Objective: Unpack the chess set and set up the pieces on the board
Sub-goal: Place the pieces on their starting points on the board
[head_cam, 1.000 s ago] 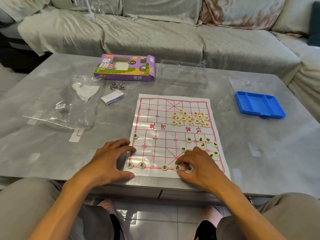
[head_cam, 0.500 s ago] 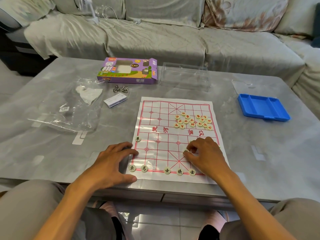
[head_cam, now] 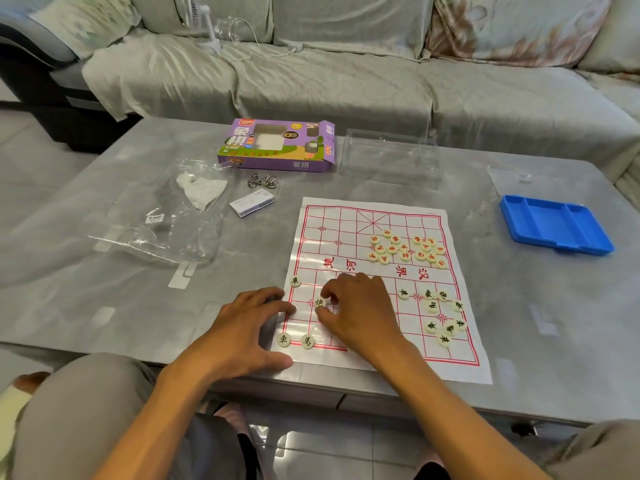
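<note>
A paper xiangqi board [head_cam: 349,223] with red lines lies flat on the grey table. Red-lettered round pieces [head_cam: 405,249] cluster on its far right half. Several black-lettered pieces [head_cam: 441,315] lie loose on the near right. Two black pieces [head_cam: 295,340] stand on the near left row and one black piece [head_cam: 295,281] sits at the left edge. My right hand [head_cam: 360,311] reaches across the board and pinches a black cannon piece [head_cam: 319,302] on the left side. My left hand [head_cam: 242,332] presses the board's left edge with spread fingers. The right hand hides the near middle row.
A purple chess box [head_cam: 277,147] and a clear plastic case [head_cam: 391,157] stand at the back. A blue tray [head_cam: 554,225] sits at the right. A plastic bag [head_cam: 156,220], metal rings [head_cam: 262,181] and a small white card box [head_cam: 251,202] lie left of the board.
My right hand moved from the near right of the board to its left side, carrying a black piece there. The left hand stayed on the board's edge. The camera tilted slightly.
</note>
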A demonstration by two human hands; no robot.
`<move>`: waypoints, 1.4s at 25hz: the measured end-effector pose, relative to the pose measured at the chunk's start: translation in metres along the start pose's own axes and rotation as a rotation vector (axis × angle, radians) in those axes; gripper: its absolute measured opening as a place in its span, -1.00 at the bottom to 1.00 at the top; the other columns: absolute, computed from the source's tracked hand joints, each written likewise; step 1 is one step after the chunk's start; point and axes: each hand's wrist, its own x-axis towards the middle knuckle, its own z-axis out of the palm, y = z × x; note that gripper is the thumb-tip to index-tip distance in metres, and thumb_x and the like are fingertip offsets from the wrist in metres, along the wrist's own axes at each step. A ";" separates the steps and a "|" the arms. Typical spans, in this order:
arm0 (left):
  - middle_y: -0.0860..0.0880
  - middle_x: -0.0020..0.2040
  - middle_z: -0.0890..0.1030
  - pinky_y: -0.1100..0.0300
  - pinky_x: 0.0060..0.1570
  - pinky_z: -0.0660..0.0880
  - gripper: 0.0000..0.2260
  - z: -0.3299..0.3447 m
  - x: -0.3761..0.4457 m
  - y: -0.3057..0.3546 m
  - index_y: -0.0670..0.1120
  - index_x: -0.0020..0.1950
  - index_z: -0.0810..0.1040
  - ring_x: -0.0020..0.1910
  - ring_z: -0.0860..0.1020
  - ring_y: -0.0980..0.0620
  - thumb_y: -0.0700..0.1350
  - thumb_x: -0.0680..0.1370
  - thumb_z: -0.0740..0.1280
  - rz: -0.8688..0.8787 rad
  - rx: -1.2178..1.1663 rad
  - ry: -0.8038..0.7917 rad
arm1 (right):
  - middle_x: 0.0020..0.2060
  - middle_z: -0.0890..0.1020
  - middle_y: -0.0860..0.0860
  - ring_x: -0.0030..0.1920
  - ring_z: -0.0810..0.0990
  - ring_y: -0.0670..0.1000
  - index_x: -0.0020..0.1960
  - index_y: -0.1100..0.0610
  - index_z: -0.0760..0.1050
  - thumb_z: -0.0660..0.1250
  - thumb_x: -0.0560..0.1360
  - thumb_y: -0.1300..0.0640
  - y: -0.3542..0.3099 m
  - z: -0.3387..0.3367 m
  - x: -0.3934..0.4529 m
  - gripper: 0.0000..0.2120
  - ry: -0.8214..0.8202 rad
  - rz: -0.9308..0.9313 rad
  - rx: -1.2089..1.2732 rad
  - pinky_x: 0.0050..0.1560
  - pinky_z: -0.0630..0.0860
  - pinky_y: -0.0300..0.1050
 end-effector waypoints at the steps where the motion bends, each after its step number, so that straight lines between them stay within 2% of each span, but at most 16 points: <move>1: 0.27 0.49 0.10 0.05 0.43 0.13 -0.30 0.000 -0.001 0.000 0.28 0.40 0.25 0.47 0.07 0.15 0.29 0.32 0.43 0.000 -0.003 0.002 | 0.04 0.64 -0.08 0.05 0.53 -0.03 0.14 -0.05 0.58 0.28 0.51 -0.15 -0.007 0.008 0.005 -0.70 -0.011 0.014 -0.019 0.15 0.34 -0.07; 4: 0.26 0.49 0.10 0.05 0.44 0.12 -0.29 0.000 0.000 0.000 0.27 0.42 0.24 0.47 0.06 0.15 0.29 0.32 0.43 0.005 -0.003 0.006 | 0.07 0.63 -0.07 0.06 0.53 0.00 0.15 -0.04 0.58 0.25 0.53 -0.15 -0.010 0.020 0.011 -0.70 -0.029 0.051 -0.066 0.16 0.34 -0.04; 7: 0.26 0.49 0.10 0.04 0.44 0.12 -0.28 -0.001 0.001 -0.001 0.26 0.42 0.24 0.47 0.06 0.15 0.30 0.32 0.43 0.008 0.020 0.005 | 0.07 0.63 -0.08 0.05 0.52 -0.02 0.15 -0.04 0.58 0.26 0.52 -0.17 -0.005 0.022 0.010 -0.69 -0.017 0.098 -0.014 0.17 0.35 -0.05; 12: 0.24 0.50 0.10 0.02 0.44 0.12 -0.29 0.000 0.001 0.000 0.26 0.42 0.23 0.48 0.06 0.13 0.29 0.34 0.43 0.004 0.023 -0.008 | 0.13 0.60 -0.10 0.12 0.48 -0.04 0.22 -0.06 0.52 0.25 0.53 -0.19 -0.003 0.009 0.001 -0.65 -0.040 0.067 0.017 0.17 0.33 -0.08; 16: 0.25 0.50 0.10 0.01 0.44 0.12 -0.31 -0.003 0.001 -0.001 0.27 0.41 0.23 0.48 0.07 0.13 0.29 0.34 0.43 0.014 0.019 -0.019 | 0.01 0.63 -0.15 0.02 0.50 -0.11 0.14 -0.07 0.56 0.30 0.53 -0.10 0.050 -0.034 -0.034 -0.77 0.034 0.190 0.124 0.17 0.45 -0.10; 18: 0.25 0.49 0.11 0.01 0.44 0.13 -0.31 -0.003 0.001 0.001 0.27 0.40 0.24 0.47 0.09 0.12 0.29 0.34 0.44 0.013 0.017 -0.025 | 0.04 0.62 -0.15 -0.05 0.54 -0.11 0.11 -0.08 0.56 0.33 0.52 -0.07 0.091 -0.058 -0.061 -0.81 0.000 0.313 0.128 0.09 0.52 -0.16; 20: 0.25 0.49 0.12 0.01 0.43 0.15 -0.30 -0.004 0.002 0.001 0.27 0.38 0.26 0.46 0.10 0.12 0.30 0.31 0.45 0.007 0.010 -0.037 | 0.09 0.61 -0.15 -0.10 0.55 -0.12 0.11 -0.11 0.53 0.37 0.49 -0.05 0.119 -0.070 -0.083 -0.80 -0.102 0.366 0.100 0.01 0.52 -0.23; 22: 0.25 0.47 0.14 0.02 0.41 0.17 -0.28 -0.005 0.001 0.000 0.29 0.35 0.28 0.44 0.12 0.12 0.35 0.24 0.41 0.002 -0.011 -0.038 | 0.12 0.59 -0.17 -0.07 0.55 -0.11 0.08 -0.13 0.51 0.39 0.47 -0.07 0.128 -0.067 -0.091 -0.80 -0.194 0.344 0.080 -0.01 0.53 -0.24; 26: 0.25 0.48 0.15 -0.01 0.42 0.19 -0.28 -0.004 0.001 0.003 0.28 0.35 0.30 0.44 0.13 0.11 0.35 0.24 0.43 -0.011 -0.039 -0.042 | 0.08 0.59 -0.17 -0.02 0.55 -0.09 0.05 -0.10 0.52 0.36 0.47 -0.10 0.128 -0.054 -0.087 -0.82 -0.129 0.307 0.072 -0.02 0.51 -0.25; 28: 0.26 0.47 0.16 -0.01 0.43 0.20 -0.24 -0.005 0.000 0.003 0.29 0.34 0.31 0.43 0.14 0.12 0.43 0.16 0.33 -0.010 -0.042 -0.042 | 0.13 0.57 -0.17 0.06 0.54 -0.10 0.12 -0.12 0.53 0.35 0.49 -0.08 0.128 -0.051 -0.088 -0.79 -0.132 0.275 0.073 0.05 0.50 -0.23; 30: 0.26 0.47 0.16 -0.01 0.43 0.20 -0.22 -0.005 -0.001 0.003 0.30 0.33 0.32 0.43 0.14 0.12 0.47 0.12 0.26 -0.011 -0.047 -0.043 | 0.17 0.54 -0.19 0.11 0.52 -0.09 0.17 -0.13 0.49 0.35 0.47 -0.14 0.127 -0.049 -0.092 -0.70 -0.132 0.264 0.080 0.09 0.51 -0.21; 35: 0.26 0.47 0.16 -0.03 0.44 0.20 -0.21 -0.005 -0.001 0.003 0.29 0.35 0.31 0.43 0.14 0.12 0.47 0.13 0.25 -0.008 -0.043 -0.048 | 0.11 0.58 -0.15 0.02 0.55 -0.09 0.10 -0.08 0.50 0.31 0.47 -0.22 0.126 -0.045 -0.094 -0.70 -0.101 0.278 0.037 0.00 0.52 -0.24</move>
